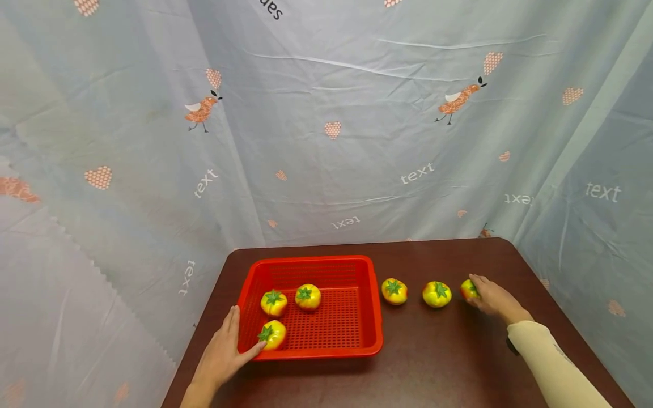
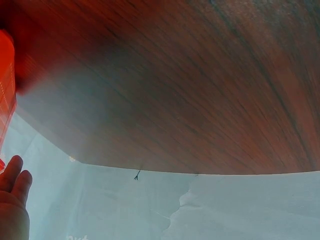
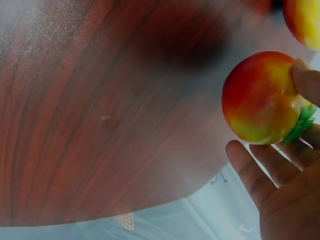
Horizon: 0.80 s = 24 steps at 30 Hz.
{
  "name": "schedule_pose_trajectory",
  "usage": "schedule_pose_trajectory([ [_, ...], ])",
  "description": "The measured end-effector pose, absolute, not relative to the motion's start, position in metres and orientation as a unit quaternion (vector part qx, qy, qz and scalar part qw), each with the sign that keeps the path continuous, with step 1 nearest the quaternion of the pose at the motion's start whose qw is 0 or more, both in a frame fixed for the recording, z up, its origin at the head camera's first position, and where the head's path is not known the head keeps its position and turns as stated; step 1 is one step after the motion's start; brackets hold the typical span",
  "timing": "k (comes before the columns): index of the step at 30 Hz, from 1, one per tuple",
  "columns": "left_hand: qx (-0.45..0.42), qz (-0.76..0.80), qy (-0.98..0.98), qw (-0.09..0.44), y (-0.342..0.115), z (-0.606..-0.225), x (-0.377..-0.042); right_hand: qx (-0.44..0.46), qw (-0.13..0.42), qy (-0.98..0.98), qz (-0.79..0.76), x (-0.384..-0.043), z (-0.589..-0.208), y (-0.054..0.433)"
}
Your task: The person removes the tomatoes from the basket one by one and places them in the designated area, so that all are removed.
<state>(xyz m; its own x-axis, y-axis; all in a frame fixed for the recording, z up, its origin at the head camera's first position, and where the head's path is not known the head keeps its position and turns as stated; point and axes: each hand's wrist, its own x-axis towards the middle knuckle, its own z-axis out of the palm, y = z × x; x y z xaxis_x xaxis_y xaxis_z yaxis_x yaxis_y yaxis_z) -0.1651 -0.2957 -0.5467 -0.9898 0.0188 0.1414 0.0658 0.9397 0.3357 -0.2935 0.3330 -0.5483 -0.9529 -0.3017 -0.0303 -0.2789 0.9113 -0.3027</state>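
Observation:
My right hand (image 1: 491,296) reaches to the rightmost yellow-and-red tomato-like fruit (image 1: 468,289), on the dark table. In the right wrist view, the thumb lies on one side of this glossy fruit (image 3: 257,97) and the fingers curve toward its other side, near its green leafy top. At the near left corner of a red plastic basket (image 1: 377,317) is my left hand (image 1: 220,350), fingers straight along the left wall and thumb stretched over the front rim. Inside the basket, the thumb tip comes close to one fruit (image 1: 273,334); two more fruits (image 1: 274,303) sit behind it.
Between the basket and my right hand, two similar fruits, one nearer the basket (image 1: 394,291) and one farther right (image 1: 436,294), stand in a row on the brown table (image 1: 423,357). A pale printed curtain (image 1: 331,187) hangs behind and beside the table.

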Motion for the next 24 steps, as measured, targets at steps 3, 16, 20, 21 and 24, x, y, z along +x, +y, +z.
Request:
schedule_pose_trajectory([
  [3, -0.021, -0.170, -0.983, 0.070, -0.295, -0.547, -0.166, -0.148, 0.040, 0.976, -0.152, -0.292, -0.552, 0.334],
  [16, -0.023, -0.166, -0.983, 0.075, -0.296, -0.547, -0.167, -0.136, 0.046, 0.976, -0.161, -0.290, -0.559, 0.334],
  [20, -0.022, -0.166, -0.983, 0.072, -0.296, -0.547, -0.167, -0.128, 0.055, 0.975, -0.171, -0.291, -0.560, 0.331],
  [21, -0.021, -0.166, -0.984, 0.070, -0.296, -0.547, -0.167, -0.125, 0.059, 0.975, -0.175, -0.292, -0.560, 0.331],
  [24, -0.019, -0.166, -0.984, 0.064, -0.296, -0.548, -0.167, -0.119, 0.068, 0.974, -0.179, -0.293, -0.562, 0.331],
])
